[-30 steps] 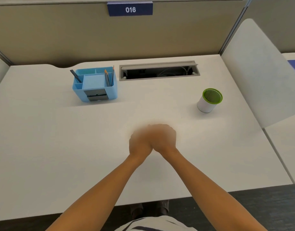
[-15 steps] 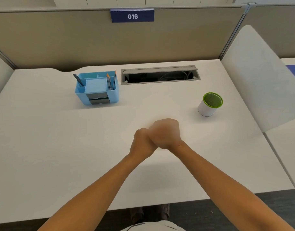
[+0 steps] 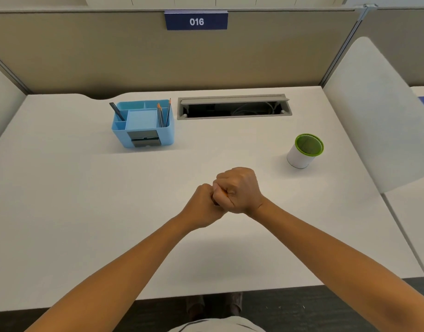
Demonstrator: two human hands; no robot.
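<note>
From the head camera, both hands meet above the middle of the tabletop (image 3: 62, 212), somewhat nearer its front edge than its back edge. The left hand (image 3: 202, 206) is balled into a fist with its back to the camera, and its knuckles press against the right hand (image 3: 241, 190). The right hand's fingers (image 3: 226, 182) are curled tight, and a small orange bit (image 3: 224, 193) shows in the crease of that fist. What it belongs to is hidden by the fingers, and whether the left fist also grips it cannot be told.

Towards the back left stands a blue organizer (image 3: 143, 136) with pencils (image 3: 161, 113) upright in its right compartment. Just beside it, along the back edge, lies an open cable slot (image 3: 233, 109). A white cup (image 3: 299, 156) with a green rim stands near the right edge, well apart from the hands.
</note>
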